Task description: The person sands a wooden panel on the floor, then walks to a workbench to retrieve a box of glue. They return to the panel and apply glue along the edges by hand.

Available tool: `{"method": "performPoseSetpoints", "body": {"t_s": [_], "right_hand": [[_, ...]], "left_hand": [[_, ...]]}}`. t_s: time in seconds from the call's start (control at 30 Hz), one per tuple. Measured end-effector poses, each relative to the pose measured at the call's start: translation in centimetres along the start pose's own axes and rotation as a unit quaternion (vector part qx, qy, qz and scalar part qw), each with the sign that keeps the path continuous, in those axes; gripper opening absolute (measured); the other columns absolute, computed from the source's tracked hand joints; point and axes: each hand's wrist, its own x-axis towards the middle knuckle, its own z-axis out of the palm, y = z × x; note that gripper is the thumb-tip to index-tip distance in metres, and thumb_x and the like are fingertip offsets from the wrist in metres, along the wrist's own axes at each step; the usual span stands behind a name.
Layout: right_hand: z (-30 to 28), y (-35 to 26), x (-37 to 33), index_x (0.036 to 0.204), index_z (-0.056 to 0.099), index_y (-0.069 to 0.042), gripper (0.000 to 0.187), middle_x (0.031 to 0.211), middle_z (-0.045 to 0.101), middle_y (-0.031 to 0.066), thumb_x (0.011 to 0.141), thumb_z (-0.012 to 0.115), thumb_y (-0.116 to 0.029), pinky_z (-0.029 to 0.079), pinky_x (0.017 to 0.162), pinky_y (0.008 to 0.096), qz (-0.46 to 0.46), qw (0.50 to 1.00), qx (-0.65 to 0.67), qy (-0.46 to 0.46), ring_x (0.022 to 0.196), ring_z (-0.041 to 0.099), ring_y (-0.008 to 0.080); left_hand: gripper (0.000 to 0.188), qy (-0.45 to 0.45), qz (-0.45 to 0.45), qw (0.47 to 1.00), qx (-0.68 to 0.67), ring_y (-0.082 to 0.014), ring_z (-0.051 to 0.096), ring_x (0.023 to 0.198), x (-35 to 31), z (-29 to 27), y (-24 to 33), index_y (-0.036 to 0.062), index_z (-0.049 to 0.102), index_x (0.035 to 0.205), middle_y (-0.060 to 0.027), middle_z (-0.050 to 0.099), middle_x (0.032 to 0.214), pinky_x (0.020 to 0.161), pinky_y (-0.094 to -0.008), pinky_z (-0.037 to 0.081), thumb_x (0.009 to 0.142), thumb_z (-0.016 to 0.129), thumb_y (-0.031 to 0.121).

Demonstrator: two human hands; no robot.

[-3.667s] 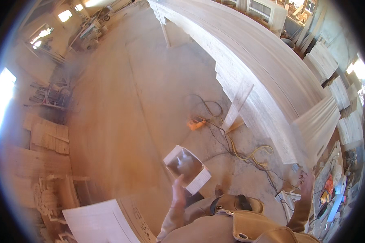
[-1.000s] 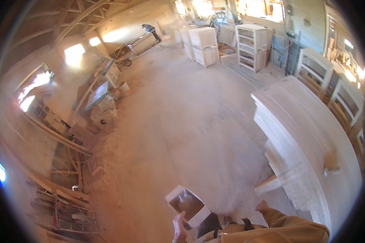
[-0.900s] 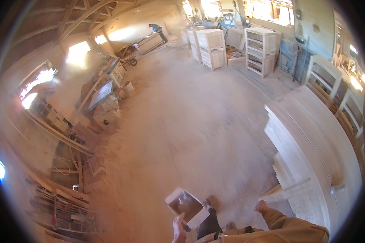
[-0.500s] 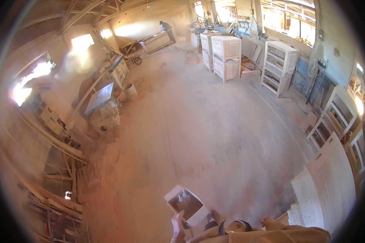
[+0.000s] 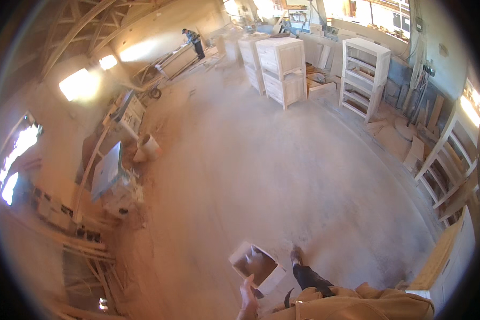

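My left hand (image 5: 247,297) grips the near edge of a small open box (image 5: 273,279) with white sides, low at the front of the view. Its inside looks brown, and a few pale shapes (image 5: 253,260) lie in it, too blurred to name. A dark bit shows beside the fingers, its kind unclear. My right hand does not show; the tan jacket (image 5: 352,306) fills the lower edge there.
Pale wooden cabinets (image 5: 282,69) and an open shelf frame (image 5: 364,80) stand ahead right. Wooden frames (image 5: 448,154) and a pale panel (image 5: 453,261) line the right side. A machine table (image 5: 108,169) and bucket (image 5: 149,146) stand left. Another person (image 5: 193,42) works far back.
My leg and shoe have come forward into view. The cabinets and shelf sit slightly further left in the picture. The box, still in my left hand, appears a little further right.
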Motion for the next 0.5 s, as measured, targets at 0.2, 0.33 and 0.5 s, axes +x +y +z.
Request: {"method": "performPoseSetpoints", "body": {"t_s": [0.2, 0.33, 0.5], "right_hand": [[-18.5, 8.8, 8.8, 0.097, 0.068, -0.006, 0.029, 0.077, 0.063, 0.0087, 0.08, 0.066, -0.03, 0.048, 0.058, 0.0373, 0.117, 0.822, 0.516, 0.208, 0.067, 0.059, 0.0218], [-31.7, 14.3, 14.2, 0.082, 0.07, 0.0, 0.026, 0.061, 0.062, 0.0101, 0.078, 0.067, -0.026, 0.051, 0.046, 0.0349, 0.07, 0.7, 0.663, 0.257, 0.048, 0.059, 0.0194], [-45.9, 17.2, 20.1, 0.092, 0.072, -0.007, 0.025, 0.072, 0.068, 0.0134, 0.075, 0.064, -0.023, 0.053, 0.058, 0.0377, 0.132, 0.727, 0.637, 0.219, 0.056, 0.063, 0.025]], "left_hand": [[0.056, -0.08, -0.001, 0.995, -0.064, -0.0243, 0.06, 0.103, 11.5, 4.2, 7.3, 0.0085, 0.05, 0.128, -0.01, 0.06, 0.117, 0.085, -0.0366, 0.049, 0.089, 0.049, 0.048], [0.052, -0.056, 0.089, 0.994, 0.033, -0.0242, 0.057, 0.111, 19.0, 5.8, 11.5, 0.011, 0.05, 0.126, -0.0089, 0.057, 0.124, 0.087, -0.038, 0.047, 0.09, 0.047, 0.048], [0.05, -0.055, 0.117, 0.992, 0.012, -0.0222, 0.059, 0.107, 27.8, 10.4, 19.5, 0.012, 0.051, 0.125, -0.0062, 0.058, 0.122, 0.081, -0.0369, 0.049, 0.089, 0.048, 0.048]]}}
